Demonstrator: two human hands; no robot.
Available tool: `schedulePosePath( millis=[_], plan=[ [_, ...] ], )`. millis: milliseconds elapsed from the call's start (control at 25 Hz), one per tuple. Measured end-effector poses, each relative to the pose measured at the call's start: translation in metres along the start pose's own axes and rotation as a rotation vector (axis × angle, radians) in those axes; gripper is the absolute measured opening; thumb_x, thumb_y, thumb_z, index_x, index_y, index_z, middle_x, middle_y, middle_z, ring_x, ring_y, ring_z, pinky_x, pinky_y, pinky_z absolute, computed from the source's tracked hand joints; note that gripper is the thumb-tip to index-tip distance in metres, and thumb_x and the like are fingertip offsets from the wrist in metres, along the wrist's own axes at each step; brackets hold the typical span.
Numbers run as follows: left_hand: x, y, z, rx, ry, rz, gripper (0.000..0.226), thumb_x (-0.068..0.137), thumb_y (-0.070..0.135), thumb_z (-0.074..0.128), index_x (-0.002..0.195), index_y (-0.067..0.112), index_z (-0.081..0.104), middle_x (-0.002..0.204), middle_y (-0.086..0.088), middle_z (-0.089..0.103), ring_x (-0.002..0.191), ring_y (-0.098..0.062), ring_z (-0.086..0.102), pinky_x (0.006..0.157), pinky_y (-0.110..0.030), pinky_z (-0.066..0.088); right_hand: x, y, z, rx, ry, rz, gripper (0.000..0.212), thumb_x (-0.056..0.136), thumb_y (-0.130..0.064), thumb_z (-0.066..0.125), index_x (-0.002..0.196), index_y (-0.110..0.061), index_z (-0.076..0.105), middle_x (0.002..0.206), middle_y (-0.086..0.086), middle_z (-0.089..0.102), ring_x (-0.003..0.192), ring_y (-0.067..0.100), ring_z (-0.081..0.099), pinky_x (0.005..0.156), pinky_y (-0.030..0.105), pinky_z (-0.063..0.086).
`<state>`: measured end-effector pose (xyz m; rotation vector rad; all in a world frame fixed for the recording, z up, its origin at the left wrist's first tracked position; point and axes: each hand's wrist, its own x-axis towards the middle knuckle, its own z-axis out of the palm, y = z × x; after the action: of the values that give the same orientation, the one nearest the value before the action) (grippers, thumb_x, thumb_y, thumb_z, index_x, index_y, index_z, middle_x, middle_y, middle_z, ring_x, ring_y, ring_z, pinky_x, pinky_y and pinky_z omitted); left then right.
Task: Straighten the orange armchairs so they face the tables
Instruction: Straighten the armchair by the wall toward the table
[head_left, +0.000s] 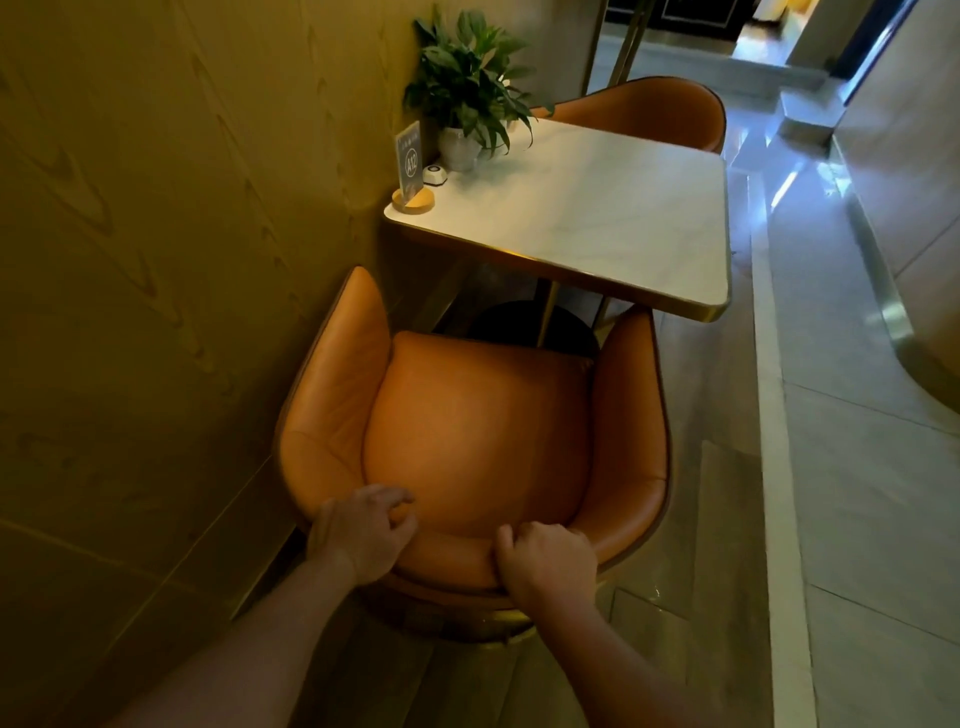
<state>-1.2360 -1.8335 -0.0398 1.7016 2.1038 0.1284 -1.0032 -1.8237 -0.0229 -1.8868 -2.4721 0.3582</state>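
Note:
An orange leather armchair (478, 431) stands right below me, its open front turned toward a white marble table (597, 223) with a gold rim. My left hand (361, 530) rests over the top of the chair's backrest, fingers curled loosely on the rim. My right hand (545, 564) grips the same backrest rim a little to the right, fingers wrapped over the edge. A second orange armchair (649, 111) sits at the table's far side, facing this way, mostly hidden by the tabletop.
A wood-panelled wall (156, 260) runs close along the left of the chair and table. On the table near the wall stand a potted plant (467, 88), a table-number sign (410, 161) and a small white call button (435, 175). A tiled aisle (831, 415) lies on the right.

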Motion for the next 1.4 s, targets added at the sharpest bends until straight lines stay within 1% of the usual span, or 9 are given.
schedulePosePath(
  millis=[120, 240, 360, 560, 760, 920, 1040, 1240, 1400],
  plan=[
    [0.022, -0.020, -0.019, 0.026, -0.018, 0.025, 0.037, 0.097, 0.054, 0.047, 0.129, 0.042, 0.060, 0.125, 0.007, 0.062, 0.107, -0.019, 0.059, 0.091, -0.037, 0.045, 0.020, -0.022, 0.005, -0.018, -0.008, 0.053, 0.042, 0.098, -0.036, 0.026, 0.061, -0.021, 0.039, 0.059, -0.006, 0.043, 0.051, 0.016, 0.039, 0.065, 0.033, 0.037],
    [0.040, -0.030, -0.027, 0.084, -0.082, 0.034, 0.044, 0.094, 0.058, 0.045, 0.133, 0.043, 0.057, 0.133, 0.006, 0.061, 0.115, -0.021, 0.057, 0.093, -0.036, 0.044, 0.026, -0.037, 0.009, -0.093, -0.001, 0.021, 0.031, 0.096, -0.028, 0.027, 0.069, -0.022, 0.039, 0.060, -0.007, 0.036, 0.055, 0.018, 0.040, 0.064, 0.036, 0.035],
    [0.046, -0.031, -0.030, 0.100, -0.093, 0.043, 0.046, 0.092, 0.060, 0.044, 0.133, 0.043, 0.057, 0.129, 0.005, 0.062, 0.113, -0.021, 0.058, 0.091, -0.036, 0.042, 0.028, -0.041, 0.010, -0.145, -0.003, -0.017, 0.025, 0.093, -0.018, 0.038, 0.070, -0.019, 0.047, 0.059, -0.003, 0.047, 0.053, 0.023, 0.049, 0.063, 0.034, 0.041],
    [0.048, -0.036, -0.031, 0.053, 0.010, 0.108, 0.038, 0.091, 0.057, 0.045, 0.118, 0.038, 0.065, 0.111, 0.012, 0.065, 0.099, -0.016, 0.060, 0.076, -0.033, 0.035, 0.034, -0.042, 0.016, -0.151, 0.023, -0.011, 0.028, 0.091, -0.021, 0.021, 0.071, -0.024, 0.041, 0.061, -0.008, 0.034, 0.054, 0.015, 0.038, 0.068, 0.034, 0.035],
    [0.075, -0.052, -0.047, 0.056, 0.002, 0.150, 0.044, 0.091, 0.059, 0.043, 0.126, 0.039, 0.062, 0.117, 0.011, 0.063, 0.102, -0.016, 0.060, 0.082, -0.032, 0.044, 0.053, -0.065, 0.009, -0.163, -0.035, 0.007, 0.016, 0.091, -0.015, 0.038, 0.077, -0.021, 0.041, 0.070, -0.002, 0.042, 0.069, 0.024, 0.056, 0.072, 0.038, 0.043],
    [0.102, -0.067, -0.059, 0.063, -0.025, 0.165, 0.054, 0.084, 0.064, 0.037, 0.128, 0.041, 0.059, 0.117, 0.011, 0.063, 0.101, -0.015, 0.060, 0.083, -0.033, 0.047, 0.071, -0.081, 0.014, -0.155, -0.027, 0.066, 0.017, 0.089, -0.018, 0.033, 0.073, -0.022, 0.039, 0.071, -0.002, 0.051, 0.069, 0.024, 0.058, 0.073, 0.037, 0.040],
    [0.122, -0.078, -0.068, 0.069, -0.037, 0.191, 0.057, 0.082, 0.066, 0.035, 0.128, 0.042, 0.058, 0.117, 0.013, 0.062, 0.101, -0.014, 0.059, 0.083, -0.033, 0.046, 0.089, -0.095, 0.018, -0.104, 0.033, 0.127, 0.027, 0.087, -0.026, 0.022, 0.063, -0.020, 0.032, 0.061, -0.003, 0.041, 0.059, 0.022, 0.045, 0.069, 0.034, 0.035],
    [0.140, -0.085, -0.073, 0.118, -0.052, 0.218, 0.049, 0.090, 0.061, 0.040, 0.132, 0.042, 0.056, 0.116, 0.012, 0.061, 0.104, -0.015, 0.059, 0.086, -0.033, 0.047, 0.107, -0.101, 0.026, 0.131, 0.146, 0.261, 0.043, 0.088, -0.043, 0.027, 0.053, -0.023, 0.041, 0.051, -0.004, 0.045, 0.047, 0.013, 0.040, 0.080, 0.032, 0.045],
    [0.142, -0.086, -0.068, 0.175, -0.092, 0.240, 0.048, 0.093, 0.059, 0.037, 0.133, 0.041, 0.057, 0.119, 0.011, 0.062, 0.110, -0.013, 0.057, 0.095, -0.035, 0.043, 0.108, -0.102, 0.023, 0.185, 0.189, 0.287, 0.045, 0.085, -0.051, 0.029, 0.053, -0.022, 0.038, 0.050, -0.003, 0.040, 0.046, 0.010, 0.036, 0.057, 0.029, 0.033]
  ],
)
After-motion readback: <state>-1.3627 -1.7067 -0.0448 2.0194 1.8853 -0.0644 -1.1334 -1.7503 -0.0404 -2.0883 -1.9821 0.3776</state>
